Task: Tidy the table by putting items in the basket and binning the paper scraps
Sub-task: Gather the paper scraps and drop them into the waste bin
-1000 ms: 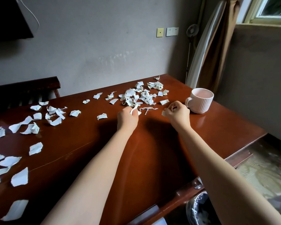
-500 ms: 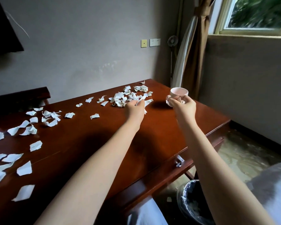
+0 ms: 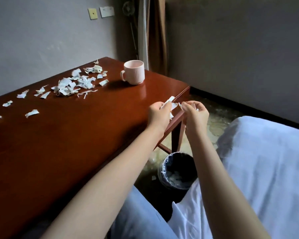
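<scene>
Hands meet at the three o'clock edge of the counter [image 3: 76,135]: the left hand [image 3: 160,114] has its fingers curled around a few torn white scraps [image 3: 171,100], and the right hand [image 3: 195,114], just beside it at three o'clock, pinches a smaller piece in its bent fingers. Both hover past the counter's rim, with the black-lined bin [image 3: 164,163] on the floor straight down at six o'clock. There's pale paper lying in the bottom of that bin already, so some binning looks done, and this handful seems headed the same way.

Plenty left, though! The big scrap pile [image 3: 76,83] sits at the far end, at ten o'clock from the hands, and loose pieces [image 3: 32,113] trail off toward nine o'clock and out of frame. The pink mug [image 3: 134,72] stands upright on the counter at three o'clock of the pile, not yet put away. No basket shows anywhere in view. By my reckoning this job is in its early half.

Around the action: a white-covered bed [image 3: 266,161] fills the four o'clock side, a brown curtain [image 3: 157,31] hangs at twelve, and one stray scrap [image 3: 153,178] lies on the floor just at nine o'clock of the bin. The drop path looks open, though the person's own forearm crosses over the bin's rim, so light paper could flutter wide
</scene>
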Demonstrator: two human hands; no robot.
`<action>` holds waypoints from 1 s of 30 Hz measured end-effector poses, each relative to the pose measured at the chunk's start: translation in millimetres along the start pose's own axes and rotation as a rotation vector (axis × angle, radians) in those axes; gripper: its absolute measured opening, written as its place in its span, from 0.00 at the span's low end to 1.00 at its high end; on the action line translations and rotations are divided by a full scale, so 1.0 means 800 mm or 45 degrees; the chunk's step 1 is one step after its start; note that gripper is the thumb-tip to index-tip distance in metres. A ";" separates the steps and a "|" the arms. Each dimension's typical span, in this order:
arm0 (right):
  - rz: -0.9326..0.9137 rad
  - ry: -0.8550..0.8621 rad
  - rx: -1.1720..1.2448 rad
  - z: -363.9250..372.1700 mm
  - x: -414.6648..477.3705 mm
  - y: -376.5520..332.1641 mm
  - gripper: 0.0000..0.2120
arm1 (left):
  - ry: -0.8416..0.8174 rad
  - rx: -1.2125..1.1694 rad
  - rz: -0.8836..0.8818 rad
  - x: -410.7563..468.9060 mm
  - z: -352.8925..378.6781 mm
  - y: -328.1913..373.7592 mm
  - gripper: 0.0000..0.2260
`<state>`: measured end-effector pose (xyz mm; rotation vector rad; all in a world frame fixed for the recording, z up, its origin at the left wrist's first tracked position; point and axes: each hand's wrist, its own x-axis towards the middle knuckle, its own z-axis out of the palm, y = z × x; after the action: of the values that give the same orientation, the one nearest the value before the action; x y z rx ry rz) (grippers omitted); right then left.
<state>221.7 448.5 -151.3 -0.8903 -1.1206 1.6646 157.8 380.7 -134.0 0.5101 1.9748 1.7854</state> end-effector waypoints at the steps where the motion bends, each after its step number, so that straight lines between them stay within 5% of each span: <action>1: 0.023 0.028 -0.044 -0.012 0.005 0.009 0.06 | -0.016 0.021 -0.012 -0.001 0.011 -0.011 0.15; 13: 0.429 0.222 -0.269 -0.094 0.079 0.157 0.12 | -0.193 0.256 -0.245 0.027 0.086 -0.147 0.17; 20: 0.882 0.473 -0.306 -0.141 0.132 0.277 0.09 | -0.178 0.521 -0.347 0.060 0.096 -0.223 0.15; 25: 1.110 0.385 -0.254 -0.167 0.138 0.334 0.10 | -0.173 0.486 -0.449 0.083 0.099 -0.266 0.12; 28: 1.196 0.588 -0.142 -0.171 0.151 0.358 0.02 | -0.178 0.485 -0.527 0.092 0.100 -0.281 0.12; 30: 1.221 0.685 -0.130 -0.176 0.163 0.377 0.05 | -0.173 0.468 -0.570 0.098 0.102 -0.288 0.14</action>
<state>220.3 559.5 -491.0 -2.0041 -0.3923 1.8879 139.2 466.8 -375.2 0.2587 2.1211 1.1001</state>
